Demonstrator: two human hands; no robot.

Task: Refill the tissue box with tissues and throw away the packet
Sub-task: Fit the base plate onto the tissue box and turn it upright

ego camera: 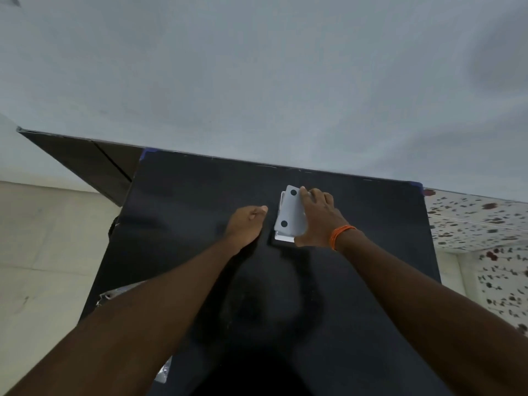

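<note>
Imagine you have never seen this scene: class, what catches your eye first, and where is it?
First, the white tissue box with two dark dots, bright against the black table, near its far edge. The right hand rests on the box, an orange band at its wrist. The left hand, loosely closed, sits just left of the box.

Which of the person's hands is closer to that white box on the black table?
The right hand. It rests on the white box, fingers over its right side. The left hand, loosely closed, sits just left of the box, not touching it.
</note>
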